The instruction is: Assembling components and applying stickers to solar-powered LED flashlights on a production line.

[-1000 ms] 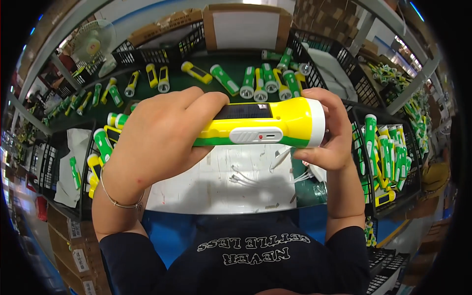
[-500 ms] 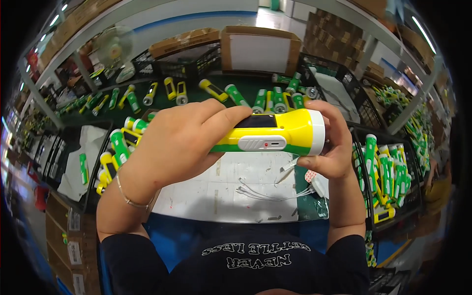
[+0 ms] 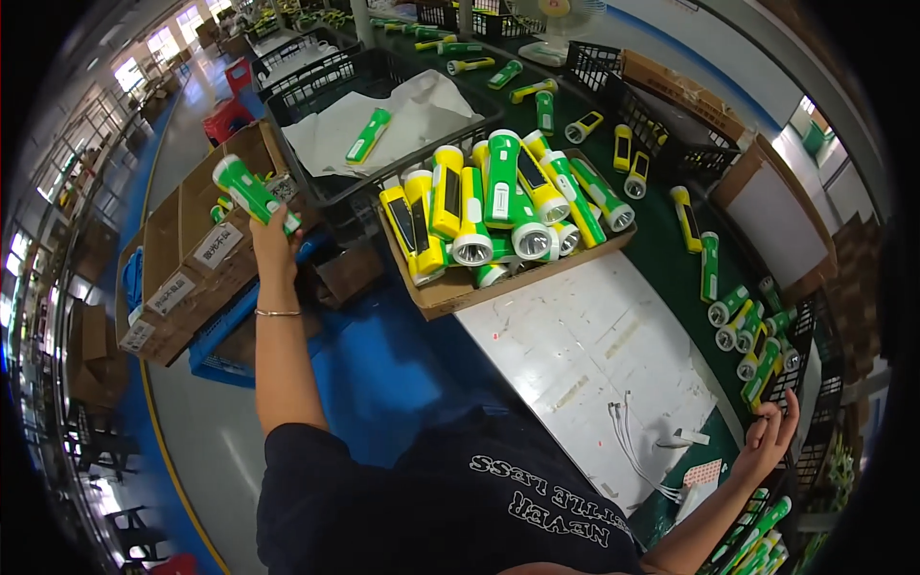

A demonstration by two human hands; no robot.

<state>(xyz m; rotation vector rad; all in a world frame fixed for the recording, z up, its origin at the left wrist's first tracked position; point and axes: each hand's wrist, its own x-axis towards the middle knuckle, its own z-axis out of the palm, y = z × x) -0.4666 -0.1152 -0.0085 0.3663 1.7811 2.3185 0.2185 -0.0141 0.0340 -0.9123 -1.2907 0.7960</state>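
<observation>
The left hand (image 3: 273, 238) pinched a green torch (image 3: 245, 189) only by its tail near the brown box (image 3: 195, 268), so I thought it could slip and drop, while the right hand (image 3: 767, 438) looked empty, fingers loosely apart.

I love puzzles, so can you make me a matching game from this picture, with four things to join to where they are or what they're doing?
Things:
1. Left hand
2. White cables
3. Thin bracelet
4. White paper

Places and states:
A. Lying partly on the white tabletop
B. Inside a black crate, under one flashlight
C. Gripping a green-and-white flashlight
D. Around the left wrist

Right pairs: 1-C, 2-A, 3-D, 4-B.
</observation>
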